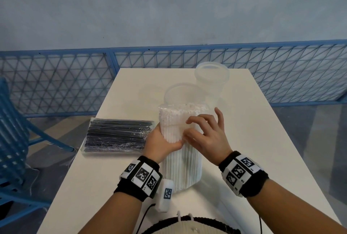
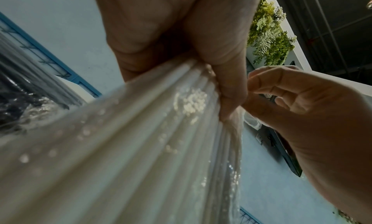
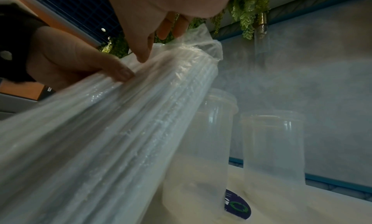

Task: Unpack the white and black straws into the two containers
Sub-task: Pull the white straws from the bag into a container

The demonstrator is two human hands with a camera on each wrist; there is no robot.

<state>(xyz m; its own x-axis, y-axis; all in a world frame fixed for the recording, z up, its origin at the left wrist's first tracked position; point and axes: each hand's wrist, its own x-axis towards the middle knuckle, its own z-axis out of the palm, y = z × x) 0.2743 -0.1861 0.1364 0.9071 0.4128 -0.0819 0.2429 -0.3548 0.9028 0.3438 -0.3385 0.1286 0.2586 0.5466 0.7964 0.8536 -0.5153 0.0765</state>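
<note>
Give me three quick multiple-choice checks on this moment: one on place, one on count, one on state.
1. Where is the black straw pack?
A. lying on the table, left of the white pack
B. in the far container
C. in the right hand

2. How many clear containers stand on the table?
A. one
B. two
C. four

3. What state is the white straw pack in?
A. emptied into a container
B. lying flat and untouched
C. upright, still in plastic, held by both hands

Key: 1 A, it lies flat beside the left hand. 2 B, a near container and a far one. 3 C, left hand grips it, right hand pinches the wrap.
</note>
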